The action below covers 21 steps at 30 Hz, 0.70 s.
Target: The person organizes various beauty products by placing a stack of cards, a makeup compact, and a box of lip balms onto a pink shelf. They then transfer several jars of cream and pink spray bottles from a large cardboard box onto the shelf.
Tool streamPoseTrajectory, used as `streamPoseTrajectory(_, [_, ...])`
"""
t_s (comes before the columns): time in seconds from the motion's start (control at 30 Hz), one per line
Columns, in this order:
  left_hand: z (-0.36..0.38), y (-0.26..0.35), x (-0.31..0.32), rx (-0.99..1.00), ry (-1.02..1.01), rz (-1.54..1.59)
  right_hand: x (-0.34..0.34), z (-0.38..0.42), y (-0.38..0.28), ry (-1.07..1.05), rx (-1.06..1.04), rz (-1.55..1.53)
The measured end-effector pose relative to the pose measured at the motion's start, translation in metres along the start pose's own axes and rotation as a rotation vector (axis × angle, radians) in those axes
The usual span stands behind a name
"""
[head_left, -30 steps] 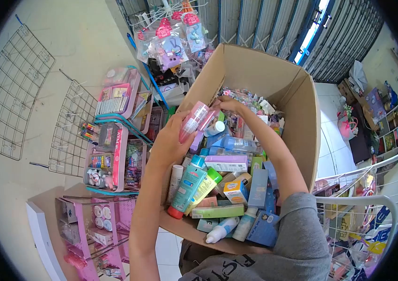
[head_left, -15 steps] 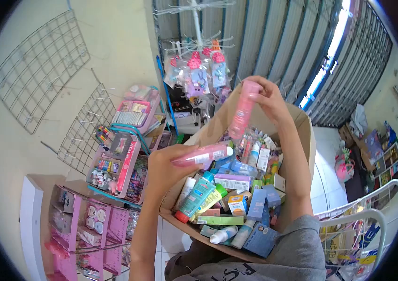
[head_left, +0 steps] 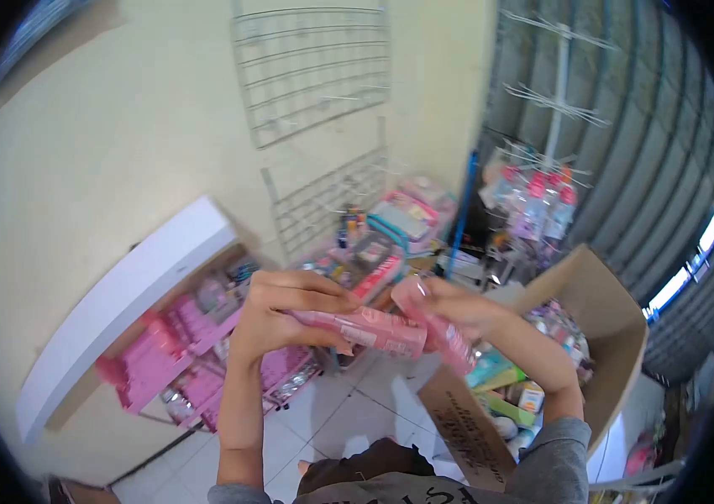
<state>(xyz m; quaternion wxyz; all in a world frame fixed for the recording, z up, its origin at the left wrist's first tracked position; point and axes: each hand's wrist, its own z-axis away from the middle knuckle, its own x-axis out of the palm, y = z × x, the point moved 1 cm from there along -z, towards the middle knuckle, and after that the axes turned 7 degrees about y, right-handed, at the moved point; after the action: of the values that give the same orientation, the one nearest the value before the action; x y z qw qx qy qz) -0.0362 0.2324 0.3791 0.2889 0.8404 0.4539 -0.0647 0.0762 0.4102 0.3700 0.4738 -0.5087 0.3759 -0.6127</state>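
My left hand (head_left: 277, 315) is closed around a pink bottle (head_left: 378, 330) lying nearly level, its end pointing right. My right hand (head_left: 466, 307) grips another pink bottle (head_left: 439, 329), tilted with its pale cap up to the left. The two bottles meet or overlap in front of my chest; blur hides whether they touch. Below my right forearm stands an open cardboard box (head_left: 468, 433) full of small cartons, tubes and bottles, among them a green carton (head_left: 508, 409).
A pink shelf rack (head_left: 151, 370) with pink bottles (head_left: 162, 333) stands at the left under a white curved-looking panel (head_left: 130, 294). Behind are stacked baskets of small goods (head_left: 412, 214), a wire grid (head_left: 315, 71), a hanging display stand (head_left: 555, 126) and a metal shutter (head_left: 668, 118).
My view has swung left, so the box now sits at the right. My right hand has brought its pink bottle from above the box over beside the left hand's bottle.
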Motion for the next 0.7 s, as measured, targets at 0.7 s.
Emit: streamPoseTrajectory(0.7, [0.372,0.089,-0.177,-0.461,1.775,0.075,0.365,-0.214,0.227,-0.613,-0.153,0.253])
